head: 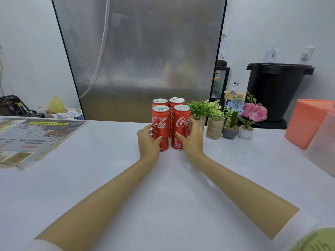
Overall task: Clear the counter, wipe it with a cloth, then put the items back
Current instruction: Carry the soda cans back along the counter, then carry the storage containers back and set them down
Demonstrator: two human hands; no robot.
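Several red Coca-Cola cans stand upright in a tight cluster at the far edge of the white counter (108, 178). My left hand (147, 142) wraps the left side of the front left can (160, 124). My right hand (193, 138) wraps the right side of the front right can (181, 124). Two more cans (176, 101) stand just behind them, mostly hidden. No cloth is in view.
Small potted artificial plants (214, 115) and flowers (253, 113) stand right of the cans. An orange container (306, 122) and a translucent tub (322, 142) sit at the right edge. A laminated menu sheet (32, 138) lies at left. A steel fridge (145, 51) rises behind the counter.
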